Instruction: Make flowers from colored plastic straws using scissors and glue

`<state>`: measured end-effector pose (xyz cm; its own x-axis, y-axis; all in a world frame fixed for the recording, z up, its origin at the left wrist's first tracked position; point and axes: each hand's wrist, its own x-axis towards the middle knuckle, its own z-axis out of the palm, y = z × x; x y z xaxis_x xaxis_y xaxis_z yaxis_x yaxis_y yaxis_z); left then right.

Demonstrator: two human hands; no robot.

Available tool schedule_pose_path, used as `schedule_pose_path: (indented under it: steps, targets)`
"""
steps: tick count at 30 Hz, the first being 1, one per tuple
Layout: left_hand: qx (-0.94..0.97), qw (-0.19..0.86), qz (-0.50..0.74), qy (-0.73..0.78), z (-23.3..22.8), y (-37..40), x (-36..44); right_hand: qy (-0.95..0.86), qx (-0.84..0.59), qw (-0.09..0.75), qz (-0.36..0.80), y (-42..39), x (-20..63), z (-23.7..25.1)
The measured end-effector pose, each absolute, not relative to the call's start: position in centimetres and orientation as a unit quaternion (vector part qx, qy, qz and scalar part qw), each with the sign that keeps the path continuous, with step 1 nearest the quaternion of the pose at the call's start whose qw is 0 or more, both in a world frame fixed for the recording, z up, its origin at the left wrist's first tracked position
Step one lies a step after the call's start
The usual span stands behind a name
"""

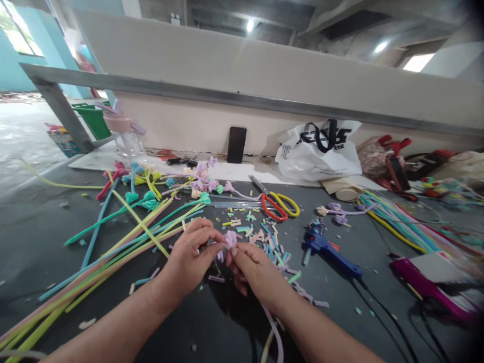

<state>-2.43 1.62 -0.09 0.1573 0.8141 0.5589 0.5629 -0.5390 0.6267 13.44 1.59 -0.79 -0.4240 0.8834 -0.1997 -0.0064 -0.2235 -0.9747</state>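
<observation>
1. The bin [92,121] is beyond the tabletop [34,247], far left of and behind the scissors [282,204].
2. The stems [113,264], yellow, pink, blue and green, lie slantwise well left of the scissors and run nearer the wearer.
3. The cup [126,126] stands left of and behind the scissors.
4. The flowers [151,202], in several colours, are heaped left of the scissors.
5. The left hand [191,254] is in front of the scissors and to their left; its grip is together, thumb and forefinger meeting on the purple flower's left side.
6. The purple flower [230,239] is held up between both hands, left of the scissors and nearer the wearer.
7. The phone [236,145] leans upright behind the scissors, slightly left.
8. The right hand [253,267] is in front of the scissors, its grip clamped on the purple flower. A purple strip [274,333] hangs below the wrist; whether it joins the flower, I cannot tell.
9. The scraps [258,236] are scattered just in front of the scissors.
10. The scissors lie flat, blades pointing away leftward, one handle red, one yellow.
11. The bag [321,164] sits behind the scissors, to the right.
12. The glue gun [333,252] lies right of the scissors, nearer the wearer.
13. The other stems [401,224] lie far right of the scissors.
</observation>
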Motion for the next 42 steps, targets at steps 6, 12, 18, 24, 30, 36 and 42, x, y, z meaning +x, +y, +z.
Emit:
schedule_pose_path:
  steps: [6, 12, 18, 24, 30, 36, 42]
  targets:
    - [0.754, 0.139, 0.468, 0.439, -0.3, 1.6, -2.2, -0.550, -0.432, 0.348, 0.625, 1.4, 13.2, -1.2]
    - [0.739, 0.159, 0.491, 0.434, -0.3, 1.5, -2.0, -0.549, -0.422, 0.366, 0.622, 1.1, 13.1, -1.2]
    - [0.709, 0.169, 0.517, 0.448, 0.2, 1.2, -2.0, -0.479, -0.336, 0.383, 0.715, 1.4, 13.6, -0.7]
    - [0.710, 0.155, 0.534, 0.432, 0.0, 0.8, -2.1, -0.437, -0.288, 0.394, 0.756, 1.5, 13.9, -0.8]
    - [0.714, 0.194, 0.522, 0.425, 0.4, 0.8, -1.9, -0.459, -0.300, 0.383, 0.744, 1.5, 13.8, -1.1]
    - [0.720, 0.207, 0.514, 0.418, 0.8, 0.8, -2.1, -0.466, -0.291, 0.369, 0.750, 1.2, 13.8, -0.8]
    - [0.735, 0.201, 0.511, 0.397, 1.1, 0.7, -2.3, -0.458, -0.295, 0.365, 0.755, 1.0, 13.8, -0.8]
